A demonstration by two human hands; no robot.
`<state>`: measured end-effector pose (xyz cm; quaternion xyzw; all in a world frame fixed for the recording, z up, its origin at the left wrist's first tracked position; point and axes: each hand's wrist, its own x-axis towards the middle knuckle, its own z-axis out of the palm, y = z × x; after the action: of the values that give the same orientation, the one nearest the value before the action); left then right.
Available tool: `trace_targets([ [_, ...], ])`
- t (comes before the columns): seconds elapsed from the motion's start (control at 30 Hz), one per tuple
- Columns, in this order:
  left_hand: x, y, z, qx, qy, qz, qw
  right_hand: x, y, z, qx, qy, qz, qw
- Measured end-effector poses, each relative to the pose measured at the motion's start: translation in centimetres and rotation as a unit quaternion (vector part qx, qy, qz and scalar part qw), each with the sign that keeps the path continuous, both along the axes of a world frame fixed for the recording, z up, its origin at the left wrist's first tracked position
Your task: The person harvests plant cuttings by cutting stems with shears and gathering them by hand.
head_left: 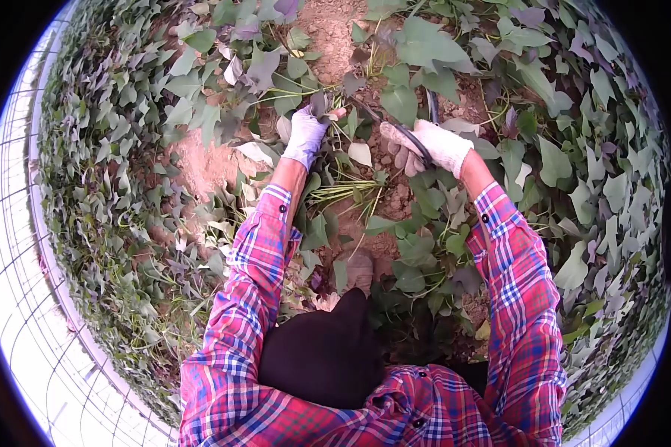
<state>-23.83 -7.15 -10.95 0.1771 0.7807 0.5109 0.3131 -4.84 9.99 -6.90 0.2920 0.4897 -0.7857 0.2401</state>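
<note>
Between the rows of sweet potato vines, at the middle of my view: my left hand [306, 138], one, in a thin whitish glove, fingers curled in and closed on a small bunch of vine stems [294, 92]; fingertips partly hidden by foliage. My right hand [429, 147], one, in a white knit glove, thumb and fingers bent round a dark curved tool [381, 117], sickle-like, exact kind not clear; its far end runs towards the stems at my left hand, and whether it touches them I cannot tell.

Just below and between the hands: loose pale-green stalks [347, 191], a cluster, lying roughly sideways. Near them: one pale dry leaf [360, 154], upper right of the stalks. Beneath: reddish-brown soil [205, 164], crumbly, bare in patches. Above the right hand: broad lobed leaves [429, 45], green, with purplish ones mixed in.

Nearer my body: one shoe [358, 270], brownish, on the ground, partly covered by leaves; two plaid sleeves [238, 279], red, blue and white, buttoned at the cuffs; black headwear [317, 354], one piece, below the forearms.

At the far left: grid-lined fencing [22, 223], bright behind, edging the leafy bed.
</note>
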Motion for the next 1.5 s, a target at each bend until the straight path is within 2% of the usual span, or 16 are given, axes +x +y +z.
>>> trace_targets([
  [0.1,0.8,0.3,1.4,-0.028,-0.017,0.029,0.999,-0.1,-0.5,3.4,0.088,-0.031,0.015,0.996],
  [0.43,0.6,0.1,-0.5,0.03,-0.064,0.035,0.997,-0.2,-1.1,2.8,0.163,-0.004,0.032,0.986],
  [0.7,0.9,0.6,-0.3,-0.029,-0.028,0.019,0.999,-0.4,-2.2,1.8,0.106,0.003,-0.01,0.994],
  [0.93,0.4,-0.1,-1.0,0.009,-0.045,0.005,0.999,-0.6,-2.8,2.2,0.18,0.004,0.018,0.983],
  [1.0,0.9,-0.2,1.3,-0.1,-0.035,-0.019,0.994,-0.6,-3.2,3.2,0.179,0.008,0.005,0.984],
  [1.07,-0.9,-2.1,-0.9,-0.138,-0.031,-0.032,0.989,-0.3,-3.7,2.2,0.17,-0.015,-0.009,0.985],
  [1.13,-1.8,-4.3,2.5,-0.104,0.014,-0.033,0.994,0.9,-3.9,3.2,0.171,-0.008,-0.04,0.984],
  [1.17,-1.5,-5.0,5.8,-0.018,-0.141,0.044,0.989,2.0,-3.8,3.9,0.159,0.006,-0.044,0.986],
  [1.2,-3.3,-6.3,4.8,0.064,-0.216,0.091,0.97,3.3,-3.4,3.1,0.321,0.047,0.031,0.945],
  [1.23,-2.0,-5.5,9.9,0.069,-0.293,0.165,0.939,4.7,-2.8,5.4,0.238,0.005,0.032,0.971],
  [1.3,-3.0,-6.4,12.8,0.153,-0.161,0.162,0.961,8.3,-1.9,6.6,0.306,-0.007,0.084,0.948],
  [1.33,-5.0,-7.5,13.7,0.121,-0.175,0.131,0.968,10.3,-1.3,8.5,0.286,-0.02,0.084,0.954],
  [1.37,-4.9,-7.4,14.9,0.08,-0.059,0.144,0.985,12.5,-0.9,9.5,0.272,-0.044,0.076,0.958],
  [1.43,-1.8,-4.9,18.7,0.106,-0.079,0.143,0.981,18.6,0.0,9.4,0.293,-0.034,0.061,0.953],
  [1.47,-1.0,-4.5,19.5,0.007,-0.062,0.203,0.977,20.4,0.2,13.4,0.224,-0.125,0.018,0.966],
  [1.5,0.1,-3.7,19.5,0.061,-0.055,0.141,0.987,23.7,0.9,12.9,0.306,-0.123,0.043,0.943],
])
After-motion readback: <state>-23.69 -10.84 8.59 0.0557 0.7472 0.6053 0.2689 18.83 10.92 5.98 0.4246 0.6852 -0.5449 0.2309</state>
